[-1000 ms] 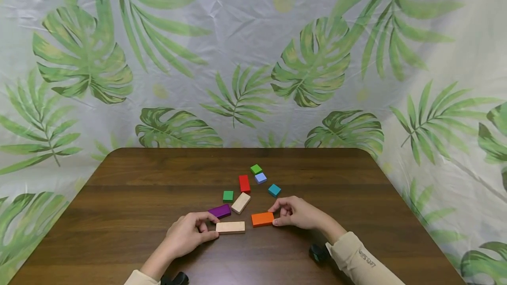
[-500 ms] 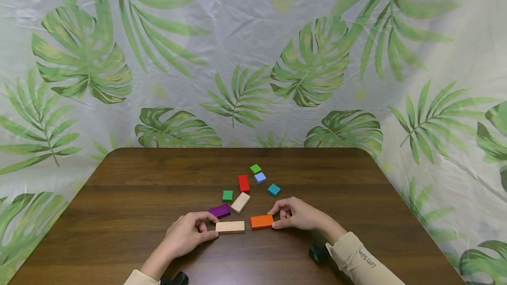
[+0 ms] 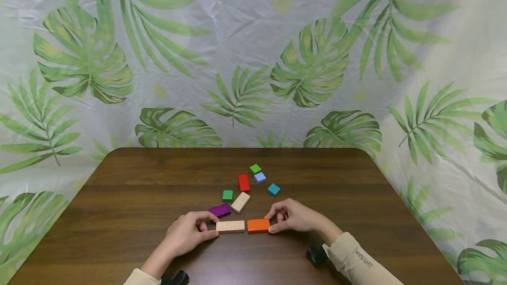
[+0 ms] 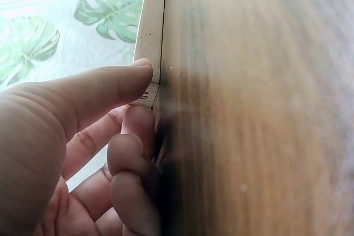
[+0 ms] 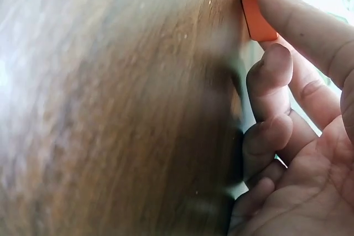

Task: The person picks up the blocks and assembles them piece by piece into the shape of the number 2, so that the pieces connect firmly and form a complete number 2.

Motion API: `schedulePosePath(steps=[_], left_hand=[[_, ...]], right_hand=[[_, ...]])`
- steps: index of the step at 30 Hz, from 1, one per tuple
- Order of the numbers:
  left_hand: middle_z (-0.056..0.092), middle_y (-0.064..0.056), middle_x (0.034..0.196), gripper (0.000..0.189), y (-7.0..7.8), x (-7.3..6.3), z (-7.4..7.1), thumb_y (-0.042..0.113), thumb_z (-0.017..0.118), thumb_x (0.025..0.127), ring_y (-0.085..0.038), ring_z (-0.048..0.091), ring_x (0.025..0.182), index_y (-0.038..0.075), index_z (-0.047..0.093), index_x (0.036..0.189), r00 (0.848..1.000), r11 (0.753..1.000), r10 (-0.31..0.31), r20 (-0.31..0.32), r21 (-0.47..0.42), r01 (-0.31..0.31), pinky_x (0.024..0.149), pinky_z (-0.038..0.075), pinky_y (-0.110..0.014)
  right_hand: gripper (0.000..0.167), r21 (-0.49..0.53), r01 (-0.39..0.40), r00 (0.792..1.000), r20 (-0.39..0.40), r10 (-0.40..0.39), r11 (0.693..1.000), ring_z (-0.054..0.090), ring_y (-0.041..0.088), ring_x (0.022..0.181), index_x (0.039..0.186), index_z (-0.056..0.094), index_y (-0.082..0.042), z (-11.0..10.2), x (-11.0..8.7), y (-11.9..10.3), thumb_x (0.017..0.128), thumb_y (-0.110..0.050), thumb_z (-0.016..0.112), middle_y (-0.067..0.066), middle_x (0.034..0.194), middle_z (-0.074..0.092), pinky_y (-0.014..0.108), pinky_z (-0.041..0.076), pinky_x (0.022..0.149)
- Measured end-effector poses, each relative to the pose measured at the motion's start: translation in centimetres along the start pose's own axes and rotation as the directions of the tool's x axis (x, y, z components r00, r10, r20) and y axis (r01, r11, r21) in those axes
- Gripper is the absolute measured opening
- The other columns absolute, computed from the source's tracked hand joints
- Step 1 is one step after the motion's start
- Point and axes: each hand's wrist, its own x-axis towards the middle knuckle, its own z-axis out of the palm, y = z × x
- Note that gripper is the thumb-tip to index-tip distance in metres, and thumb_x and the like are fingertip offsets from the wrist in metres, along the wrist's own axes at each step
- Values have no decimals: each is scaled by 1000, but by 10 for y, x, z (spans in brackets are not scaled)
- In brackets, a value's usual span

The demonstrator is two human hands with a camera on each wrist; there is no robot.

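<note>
A long plain wooden block [image 3: 230, 227] lies flat on the table, and my left hand [image 3: 189, 233] pinches its left end between thumb and fingers. In the left wrist view the thumb presses the near side of the wooden block [image 4: 149, 37], close to a marked end face. To its right, my right hand [image 3: 295, 217] pinches the right end of an orange block [image 3: 258, 226]. The two blocks lie end to end in one line, a thin gap showing between them in the head view. Only the end of the orange block [image 5: 257, 9] shows in the right wrist view.
Behind the hands lie a purple block [image 3: 219, 210], a second plain wooden block [image 3: 240, 202] and a red block [image 3: 244, 183]. Small square pieces are scattered around them: green [image 3: 227, 195], teal [image 3: 273, 189], light blue [image 3: 259, 177] and lime green [image 3: 255, 169].
My right hand has slid the orange block left and slightly nearer, bringing it in line with the wooden block and narrowing the gap. The left hand and its block stay put.
</note>
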Motion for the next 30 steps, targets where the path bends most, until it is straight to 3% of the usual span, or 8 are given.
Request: schedulePosePath(steps=[30], left_hand=[[60,17,70,22,2,-1,-1,39,91,85,-2,48,57,36,78,102,1000,1000,14,2,22,-14,55,33,-26]], right_hand=[[18,-21,24,999,22,-24,999,48,3,66,109,77,-13,4,3,-2,95,-21,84,-8,73,57,19,39,66]])
